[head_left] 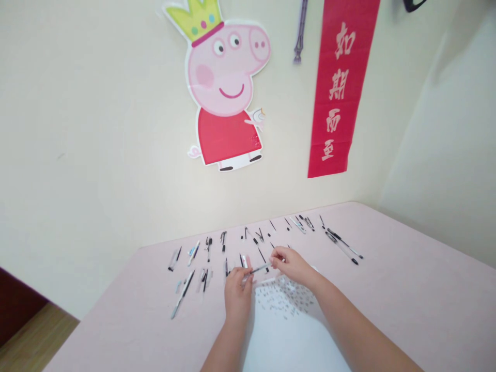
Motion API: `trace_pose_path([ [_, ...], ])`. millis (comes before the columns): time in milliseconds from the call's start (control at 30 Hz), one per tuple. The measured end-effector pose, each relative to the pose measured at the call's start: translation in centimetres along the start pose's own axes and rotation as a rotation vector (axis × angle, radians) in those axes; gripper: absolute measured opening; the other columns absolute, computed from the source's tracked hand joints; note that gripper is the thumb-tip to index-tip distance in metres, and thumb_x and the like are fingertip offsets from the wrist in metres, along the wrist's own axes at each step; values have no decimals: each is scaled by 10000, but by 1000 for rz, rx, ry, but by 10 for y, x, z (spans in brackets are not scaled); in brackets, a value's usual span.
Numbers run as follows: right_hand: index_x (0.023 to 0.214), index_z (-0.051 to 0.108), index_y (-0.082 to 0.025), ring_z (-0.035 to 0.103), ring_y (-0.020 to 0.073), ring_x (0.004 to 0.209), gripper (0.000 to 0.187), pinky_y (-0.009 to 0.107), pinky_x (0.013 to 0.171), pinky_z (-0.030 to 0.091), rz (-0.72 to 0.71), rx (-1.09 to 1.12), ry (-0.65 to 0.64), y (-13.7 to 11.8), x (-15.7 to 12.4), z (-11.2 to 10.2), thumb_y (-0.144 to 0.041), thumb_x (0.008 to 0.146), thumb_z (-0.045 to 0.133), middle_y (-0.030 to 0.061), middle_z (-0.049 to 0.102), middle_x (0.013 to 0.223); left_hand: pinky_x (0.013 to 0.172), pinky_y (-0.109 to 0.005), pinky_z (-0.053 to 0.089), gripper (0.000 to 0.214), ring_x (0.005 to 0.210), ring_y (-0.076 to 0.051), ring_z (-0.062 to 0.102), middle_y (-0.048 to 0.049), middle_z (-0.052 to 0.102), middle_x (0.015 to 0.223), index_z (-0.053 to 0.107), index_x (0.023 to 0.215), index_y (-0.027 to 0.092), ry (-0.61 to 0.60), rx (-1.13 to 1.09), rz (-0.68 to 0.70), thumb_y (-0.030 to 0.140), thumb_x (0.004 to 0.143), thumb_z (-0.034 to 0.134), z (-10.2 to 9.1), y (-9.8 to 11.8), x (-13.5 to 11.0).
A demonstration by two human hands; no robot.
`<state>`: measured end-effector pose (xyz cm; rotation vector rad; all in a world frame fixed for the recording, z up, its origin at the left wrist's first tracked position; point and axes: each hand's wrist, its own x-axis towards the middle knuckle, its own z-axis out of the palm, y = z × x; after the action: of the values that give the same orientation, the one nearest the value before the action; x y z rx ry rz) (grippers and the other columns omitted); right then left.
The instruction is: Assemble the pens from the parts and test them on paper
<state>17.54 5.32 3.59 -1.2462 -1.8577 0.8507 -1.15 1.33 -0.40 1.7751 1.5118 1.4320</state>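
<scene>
Both my hands hold one slim pen [259, 268] above a pale pink table [406, 289]. My left hand [237, 292] is closed around the pen's near end. My right hand [292, 264] pinches its far tip with closed fingers. Under my forearms lies a white sheet [289, 330] scattered with several tiny dark pieces [282, 298]. Several pens and pen parts [209, 250] lie in rows beyond my hands, near the table's far edge.
More pens [343, 244] lie at the back right of the table. A cream wall behind carries a cartoon pig sticker [227, 85] and a red banner [338, 88]. Wooden floor [34, 341] shows at the lower left, past the table's left edge.
</scene>
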Motion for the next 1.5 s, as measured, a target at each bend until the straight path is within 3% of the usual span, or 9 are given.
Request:
trace_pose_path([
  [133, 636, 550, -178, 503, 126, 546, 217, 229, 542, 356, 1, -43, -5, 2, 0, 6, -305, 800, 485, -12, 570, 567, 761, -370, 467, 161, 824, -220, 593, -51, 635, 809, 680, 801, 202, -15, 48, 33, 184, 726, 539, -2, 6, 0],
  [300, 694, 581, -179, 515, 121, 553, 262, 215, 527, 340, 17, -33, -1, -5, -3, -1, -396, 812, 493, 2, 614, 623, 743, -368, 483, 152, 812, -220, 600, -55, 644, 796, 685, 785, 195, 37, 19, 17, 191, 726, 545, -2, 4, 0],
  [533, 616, 572, -177, 494, 118, 519, 258, 221, 516, 329, 40, -120, -17, -5, -3, -3, -334, 804, 492, -1, 594, 566, 708, -350, 505, 141, 821, -221, 604, -61, 639, 803, 692, 780, 193, 33, -28, -31, 217, 712, 571, 0, 1, 0],
  [867, 744, 603, -167, 538, 127, 660, 64, 233, 603, 408, -2, 48, -47, -5, -1, -5, -199, 740, 547, 5, 622, 706, 742, -355, 476, 167, 800, -212, 601, -57, 649, 802, 698, 814, 180, 4, -3, -4, 191, 726, 556, 1, -3, 0],
  [1500, 789, 611, -172, 511, 119, 634, 106, 226, 547, 450, 38, 203, -50, -13, -4, -21, -215, 698, 574, 8, 594, 717, 754, -352, 477, 262, 818, -206, 610, -71, 659, 826, 689, 936, 181, -117, 51, 75, 277, 826, 470, 5, 2, -2],
])
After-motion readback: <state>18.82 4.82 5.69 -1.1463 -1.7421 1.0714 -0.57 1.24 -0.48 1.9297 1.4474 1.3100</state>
